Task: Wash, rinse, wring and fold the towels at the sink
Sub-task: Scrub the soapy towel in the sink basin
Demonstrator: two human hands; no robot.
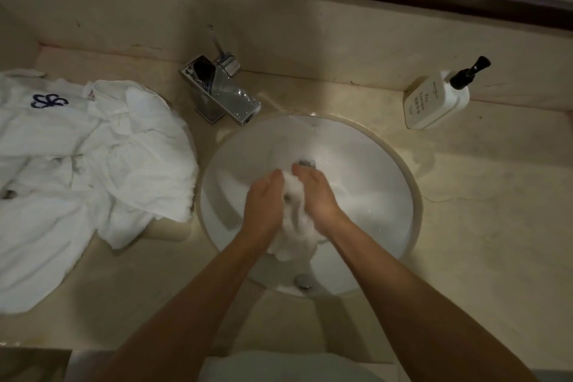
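Stage: I judge washing under way | left hand (263,205) and right hand (316,195) grip small white towel (293,226) over sink (372,164) | pile of towels (93,164) on counter (480,211) unfolded

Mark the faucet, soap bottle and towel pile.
faucet (228,93), head view, on the spout top.
soap bottle (434,101), head view, on the label.
towel pile (102,149), head view, mid-heap.

The soap bottle (434,99) label reads "Tea Tonique"; smaller print is illegible.

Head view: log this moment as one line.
left hand + right hand: squeezing towel | over sink | towel pile waiting left
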